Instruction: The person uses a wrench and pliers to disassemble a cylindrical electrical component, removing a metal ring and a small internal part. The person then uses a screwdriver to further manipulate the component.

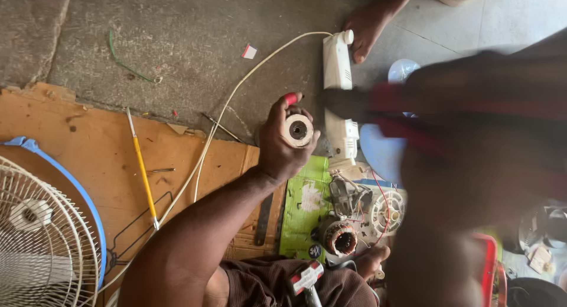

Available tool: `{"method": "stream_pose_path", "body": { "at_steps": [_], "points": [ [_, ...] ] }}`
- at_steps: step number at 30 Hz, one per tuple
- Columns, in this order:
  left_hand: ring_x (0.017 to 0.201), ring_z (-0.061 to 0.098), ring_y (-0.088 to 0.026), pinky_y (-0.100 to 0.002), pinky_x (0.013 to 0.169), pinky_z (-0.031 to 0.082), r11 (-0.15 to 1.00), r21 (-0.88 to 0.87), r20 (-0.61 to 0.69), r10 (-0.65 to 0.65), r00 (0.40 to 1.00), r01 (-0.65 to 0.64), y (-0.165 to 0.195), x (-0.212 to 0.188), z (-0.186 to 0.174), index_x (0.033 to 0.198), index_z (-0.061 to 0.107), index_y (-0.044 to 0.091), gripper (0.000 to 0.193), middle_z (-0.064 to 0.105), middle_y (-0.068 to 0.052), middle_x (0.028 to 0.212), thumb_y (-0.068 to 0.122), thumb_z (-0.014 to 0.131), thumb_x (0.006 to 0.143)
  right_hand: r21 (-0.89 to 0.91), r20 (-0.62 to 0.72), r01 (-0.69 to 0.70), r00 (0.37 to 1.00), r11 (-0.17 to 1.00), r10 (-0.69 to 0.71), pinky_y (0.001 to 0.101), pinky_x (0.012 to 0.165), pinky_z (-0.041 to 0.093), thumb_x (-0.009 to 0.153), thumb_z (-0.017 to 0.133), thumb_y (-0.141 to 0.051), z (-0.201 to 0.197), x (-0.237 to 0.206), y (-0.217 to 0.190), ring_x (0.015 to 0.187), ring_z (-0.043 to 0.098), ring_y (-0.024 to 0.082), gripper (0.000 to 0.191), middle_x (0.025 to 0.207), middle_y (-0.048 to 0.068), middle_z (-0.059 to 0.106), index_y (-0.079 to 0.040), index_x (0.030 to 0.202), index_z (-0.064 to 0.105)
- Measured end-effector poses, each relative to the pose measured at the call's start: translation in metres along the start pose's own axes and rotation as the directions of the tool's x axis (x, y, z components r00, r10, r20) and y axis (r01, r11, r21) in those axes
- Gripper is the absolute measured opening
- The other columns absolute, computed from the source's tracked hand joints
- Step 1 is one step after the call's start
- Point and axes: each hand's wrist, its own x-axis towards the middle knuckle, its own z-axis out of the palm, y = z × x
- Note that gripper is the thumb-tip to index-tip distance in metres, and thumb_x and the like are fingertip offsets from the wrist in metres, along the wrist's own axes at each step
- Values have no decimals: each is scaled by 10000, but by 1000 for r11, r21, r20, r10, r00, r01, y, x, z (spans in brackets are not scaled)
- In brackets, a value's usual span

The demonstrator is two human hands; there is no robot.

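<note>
My left hand (279, 146) is raised over the concrete floor and grips a small white tape roll (297, 130) with a dark core; a red tip shows above the fingers. My right hand (370, 260) lies low beside a dismantled fan motor (341, 239) with copper windings and is partly hidden. A large blurred dark and red shape (466, 141) covers the right side, its point reaching towards the tape roll. I cannot tell what it is.
A white power strip (338, 65) with its cable (224, 106) lies ahead, another person's foot (366, 24) beside it. Brown cardboard (88, 147) carries a yellow screwdriver (142, 168). A fan grille (41, 242) sits at left, a green board (304, 203) by the motor.
</note>
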Motion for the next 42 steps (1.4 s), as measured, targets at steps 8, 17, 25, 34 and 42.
{"method": "stream_pose_path", "body": {
  "at_steps": [8, 17, 25, 34, 42],
  "points": [
    [902, 732, -174, -290, 822, 618, 1000, -2, 14, -22, 1000, 22, 0, 6, 1, 1394, 477, 15, 719, 709, -78, 995, 3, 848, 778, 714, 47, -230, 958, 662, 282, 377, 719, 602, 1002, 499, 26, -2, 0, 10, 783, 680, 278, 176, 942, 173, 679, -1, 1122, 624],
    [937, 738, -179, -298, 851, 600, 999, 35, -28, -15, 999, 16, -9, 1, 4, 1393, 484, -6, 709, 707, -91, 1028, 43, 852, 789, 791, 61, -382, 827, 478, 559, 388, 782, 595, 826, 422, 89, 34, -6, 20, 800, 647, 269, 376, 972, 170, 682, 3, 1161, 567],
    [848, 735, -168, -330, 767, 622, 867, -228, -57, -465, 883, 442, 11, 24, -4, 1321, 535, 29, 742, 711, -48, 975, 149, 901, 687, 987, 77, -140, 839, 76, 539, 339, 704, 446, 1020, 526, -14, -91, -76, 24, 716, 537, 193, 91, 835, 89, 551, -24, 931, 510],
    [1154, 615, -299, -568, 1036, 437, 50, -930, 237, -678, 696, 364, 76, 15, -83, 915, 643, 101, 668, 696, -106, 977, 756, 642, 789, 952, 193, -304, 534, -26, 823, 438, 944, 477, 891, 622, -112, -144, -264, 67, 885, 601, 240, 115, 914, 116, 606, -25, 954, 580],
    [1158, 620, -278, -546, 1038, 451, 41, -917, 294, -606, 739, 398, 115, -4, -98, 970, 690, 54, 729, 713, -126, 1016, 762, 618, 811, 703, 213, -704, 77, -98, 974, 419, 944, 505, 837, 712, -138, -118, -321, 71, 893, 671, 247, 236, 919, 132, 668, -6, 1008, 616]
  ]
}}
